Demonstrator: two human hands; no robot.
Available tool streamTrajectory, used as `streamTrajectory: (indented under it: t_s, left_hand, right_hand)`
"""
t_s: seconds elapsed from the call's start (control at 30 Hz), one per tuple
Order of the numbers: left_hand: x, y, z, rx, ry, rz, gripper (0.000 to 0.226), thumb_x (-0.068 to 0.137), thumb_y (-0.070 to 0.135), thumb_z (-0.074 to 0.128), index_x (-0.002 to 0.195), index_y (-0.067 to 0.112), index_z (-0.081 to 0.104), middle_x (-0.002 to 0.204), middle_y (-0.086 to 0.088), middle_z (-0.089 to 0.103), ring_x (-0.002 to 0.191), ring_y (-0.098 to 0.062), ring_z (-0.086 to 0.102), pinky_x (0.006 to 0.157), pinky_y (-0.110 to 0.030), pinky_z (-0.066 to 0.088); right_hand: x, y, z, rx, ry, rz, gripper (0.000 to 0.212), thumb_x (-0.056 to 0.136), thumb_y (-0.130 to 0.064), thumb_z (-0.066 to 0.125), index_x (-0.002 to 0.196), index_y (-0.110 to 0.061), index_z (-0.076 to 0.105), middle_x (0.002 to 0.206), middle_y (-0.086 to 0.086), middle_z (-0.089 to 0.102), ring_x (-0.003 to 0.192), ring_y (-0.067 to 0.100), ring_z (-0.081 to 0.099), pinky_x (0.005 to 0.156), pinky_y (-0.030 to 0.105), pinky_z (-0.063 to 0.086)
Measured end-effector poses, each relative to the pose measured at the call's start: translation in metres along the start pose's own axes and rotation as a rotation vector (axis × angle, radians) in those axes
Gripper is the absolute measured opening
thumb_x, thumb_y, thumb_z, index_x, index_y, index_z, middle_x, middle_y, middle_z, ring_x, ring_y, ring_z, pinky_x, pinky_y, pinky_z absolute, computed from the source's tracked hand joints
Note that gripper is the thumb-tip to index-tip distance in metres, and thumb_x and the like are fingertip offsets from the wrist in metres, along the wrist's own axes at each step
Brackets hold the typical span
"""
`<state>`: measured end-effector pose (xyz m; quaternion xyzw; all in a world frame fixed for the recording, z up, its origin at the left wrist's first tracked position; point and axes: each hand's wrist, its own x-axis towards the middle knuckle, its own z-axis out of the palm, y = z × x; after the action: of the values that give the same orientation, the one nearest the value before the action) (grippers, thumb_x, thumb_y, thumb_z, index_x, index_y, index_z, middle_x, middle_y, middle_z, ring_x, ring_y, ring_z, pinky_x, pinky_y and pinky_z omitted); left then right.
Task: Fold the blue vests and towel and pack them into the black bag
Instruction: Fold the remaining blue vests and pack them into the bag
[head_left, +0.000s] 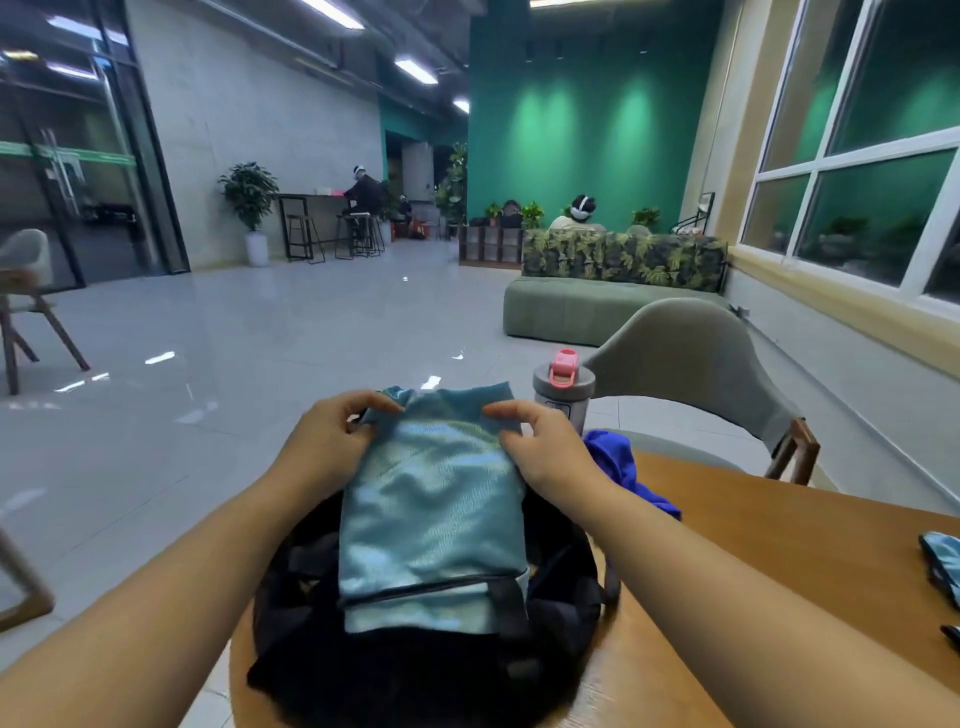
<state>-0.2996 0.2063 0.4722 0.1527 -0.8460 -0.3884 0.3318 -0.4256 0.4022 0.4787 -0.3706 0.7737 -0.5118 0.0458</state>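
Note:
A folded light-blue cloth (431, 519) lies on top of the black bag (415, 670), which sits at the near left end of the wooden table (779, 545). My left hand (332, 436) pinches the cloth's far left corner. My right hand (540, 447) pinches its far right corner. A crumpled royal-blue vest (621, 467) lies on the table just right of my right hand. Part of another light-blue piece (940, 566) shows at the right edge of the frame.
A grey bottle with a pink lid (563, 389) stands at the table's far edge behind my right hand. A grey chair (696, 364) is pushed in beyond it. Open tiled floor lies to the left, with a green sofa (597, 312) farther back.

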Motion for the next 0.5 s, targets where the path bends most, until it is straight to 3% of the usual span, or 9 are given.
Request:
streamTrajectory:
  t_s: [0.07,0.13,0.2,0.27,0.37,0.5]
  left_hand:
    - [-0.001,-0.014,0.003,0.187,-0.159,-0.036,0.062,0.087,-0.006,0.05,0.07,0.051,0.069,0.089,0.014,0.067,0.079,0.0,0.06,0.073,-0.014,0.045]
    - [-0.004,-0.026,0.008,0.345,-0.291,-0.043,0.054,0.088,-0.006,0.047,0.09,0.041,0.074,0.094,0.015,0.062,0.082,0.006,0.055,0.074,-0.004,0.037]
    - [-0.004,-0.034,0.015,0.463,-0.371,-0.024,0.042,0.089,0.0,0.048,0.104,0.031,0.074,0.098,0.016,0.06,0.09,0.0,0.055,0.082,-0.01,0.039]
    - [-0.001,-0.038,0.021,0.461,-0.429,-0.059,0.035,0.085,0.015,0.047,0.096,0.032,0.075,0.091,0.02,0.059,0.088,-0.003,0.056,0.083,-0.018,0.044]
    - [0.004,-0.051,0.035,0.558,-0.528,-0.041,0.035,0.074,0.024,0.036,0.087,0.027,0.068,0.083,0.012,0.06,0.083,-0.013,0.058,0.077,-0.029,0.048]
    - [0.012,-0.064,0.049,0.723,-0.523,0.002,0.033,0.095,0.017,0.045,0.122,0.027,0.06,0.112,-0.002,0.05,0.099,-0.02,0.054,0.088,-0.028,0.044]
  right_hand:
    - [0.005,0.009,0.01,-0.098,-0.093,0.004,0.045,0.086,0.006,0.044,0.117,-0.017,0.067,0.116,-0.005,0.064,0.106,0.005,0.055,0.079,-0.003,0.034]
    - [0.011,0.021,0.02,-0.196,-0.184,0.024,0.049,0.084,0.006,0.041,0.114,-0.021,0.069,0.113,-0.007,0.06,0.107,0.009,0.054,0.073,-0.003,0.035]
    - [0.017,0.032,0.028,-0.308,-0.241,0.034,0.047,0.084,0.002,0.042,0.11,-0.025,0.071,0.115,-0.007,0.061,0.108,0.011,0.055,0.08,0.006,0.038]
    - [0.024,0.042,0.035,-0.404,-0.289,0.034,0.045,0.084,-0.001,0.043,0.101,-0.028,0.074,0.122,-0.002,0.061,0.114,0.015,0.055,0.093,0.018,0.041]
    - [0.032,0.052,0.043,-0.475,-0.344,0.058,0.048,0.086,-0.001,0.039,0.108,-0.028,0.073,0.13,-0.002,0.059,0.117,0.016,0.054,0.096,0.021,0.041]
    - [0.039,0.057,0.048,-0.511,-0.369,-0.01,0.05,0.088,0.001,0.039,0.127,-0.021,0.062,0.134,0.0,0.053,0.119,0.021,0.051,0.095,0.023,0.039]
